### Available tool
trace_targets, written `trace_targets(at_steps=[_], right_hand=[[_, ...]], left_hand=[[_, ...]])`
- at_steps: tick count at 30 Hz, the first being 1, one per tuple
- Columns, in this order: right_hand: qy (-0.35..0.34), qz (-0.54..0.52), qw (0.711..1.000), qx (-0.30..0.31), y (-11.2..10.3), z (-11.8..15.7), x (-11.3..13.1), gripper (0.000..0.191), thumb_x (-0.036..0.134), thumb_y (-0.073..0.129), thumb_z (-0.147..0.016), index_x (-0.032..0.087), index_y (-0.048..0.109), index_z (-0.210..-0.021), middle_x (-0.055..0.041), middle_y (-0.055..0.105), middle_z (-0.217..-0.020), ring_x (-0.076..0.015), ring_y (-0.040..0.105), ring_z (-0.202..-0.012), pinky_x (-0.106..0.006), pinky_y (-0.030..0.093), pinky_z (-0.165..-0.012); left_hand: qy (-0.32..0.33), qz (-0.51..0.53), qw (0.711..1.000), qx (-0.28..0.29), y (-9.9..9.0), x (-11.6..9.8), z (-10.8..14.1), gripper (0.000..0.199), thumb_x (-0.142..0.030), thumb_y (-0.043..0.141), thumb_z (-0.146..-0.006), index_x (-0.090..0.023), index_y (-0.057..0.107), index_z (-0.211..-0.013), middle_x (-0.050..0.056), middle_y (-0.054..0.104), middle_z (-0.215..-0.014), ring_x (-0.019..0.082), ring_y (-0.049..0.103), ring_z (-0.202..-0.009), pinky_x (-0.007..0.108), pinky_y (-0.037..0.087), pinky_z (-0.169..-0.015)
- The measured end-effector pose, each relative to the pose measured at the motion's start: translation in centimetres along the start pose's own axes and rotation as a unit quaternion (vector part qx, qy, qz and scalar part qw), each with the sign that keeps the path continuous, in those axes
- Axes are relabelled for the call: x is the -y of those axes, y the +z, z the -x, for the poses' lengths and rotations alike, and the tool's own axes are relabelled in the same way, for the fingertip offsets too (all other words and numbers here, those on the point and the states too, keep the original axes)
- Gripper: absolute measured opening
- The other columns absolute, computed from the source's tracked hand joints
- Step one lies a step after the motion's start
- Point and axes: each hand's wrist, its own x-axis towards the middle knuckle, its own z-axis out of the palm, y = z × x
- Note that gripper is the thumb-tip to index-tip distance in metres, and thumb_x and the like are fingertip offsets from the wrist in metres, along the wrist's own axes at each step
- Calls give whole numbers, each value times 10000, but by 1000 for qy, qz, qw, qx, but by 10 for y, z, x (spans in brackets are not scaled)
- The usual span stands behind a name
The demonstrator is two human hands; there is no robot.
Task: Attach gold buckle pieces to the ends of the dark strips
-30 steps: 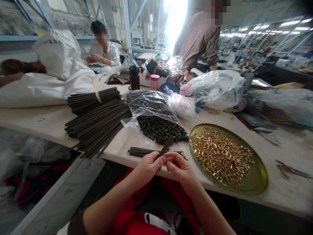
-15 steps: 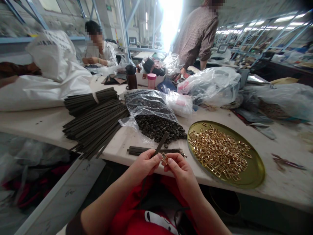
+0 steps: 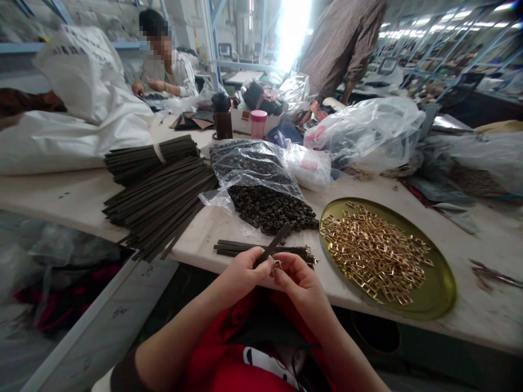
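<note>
Near the table's front edge, my left hand [image 3: 248, 269] is closed on a dark strap [image 3: 278, 241] that points up and to the right. A small gold buckle [image 3: 278, 264] shows between the two hands, pinched by my right hand [image 3: 298, 274]. Just behind the hands lie several dark straps with metal ends [image 3: 241, 247]. Small black loops [image 3: 272, 209] spill from a clear plastic bag [image 3: 253, 163]. On the right, a round gold tray [image 3: 443, 294] holds a heap of gold buckles [image 3: 373, 253].
A bundle of dark straps [image 3: 159, 196] lies on the white table [image 3: 81, 201] at the left. Behind are a white sack [image 3: 118, 130], a pink-lidded jar [image 3: 258, 124] and plastic bags [image 3: 363, 130]. Pliers [image 3: 496, 274] lie far right. Two people are beyond the table.
The camera view has shifted, and most of the table's things appear farther right. The buckle has turned between my fingers. The seated person's hands have moved apart.
</note>
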Motion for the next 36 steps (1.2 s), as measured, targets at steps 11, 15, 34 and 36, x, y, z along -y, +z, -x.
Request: trace_targets(at_steps=[11, 15, 34, 36], right_hand=[[-91, 224, 970, -14, 4, 0, -6, 233, 185, 463, -815, 197, 583, -1014, -57, 649, -934, -185, 594, -822, -312, 462, -744], [-106, 210, 972, -29, 8, 3, -8, 251, 168, 465, -809, 209, 586, -1025, -60, 648, -978, -199, 596, -883, -329, 461, -794], [-89, 34, 993, -65, -5, 4, 13, 177, 270, 599, -777, 247, 651, -945, 0, 609, -728, -129, 547, -650, -274, 444, -638], [-36, -93, 993, -69, -6, 2, 16, 205, 311, 641, -744, 245, 655, -938, 26, 574, -650, -99, 508, -568, -251, 433, -588]], left_hand=[[38, -188, 980, -49, 1, -4, -1, 208, -289, 477, -788, -179, 403, -628, -60, 419, -593, 102, 398, -579, 230, 279, -533], [37, -187, 980, -57, 5, -4, 1, 197, -269, 483, -779, -181, 407, -620, -59, 434, -588, 102, 412, -576, 226, 294, -538], [77, -102, 991, -27, -17, -25, 9, 317, -424, 386, -863, -153, 547, -833, -32, 456, -633, 112, 425, -596, 216, 352, -560], [84, -132, 987, -42, -27, -35, 12, 343, -437, 352, -872, -160, 552, -846, -36, 426, -606, 112, 409, -571, 216, 340, -544]])
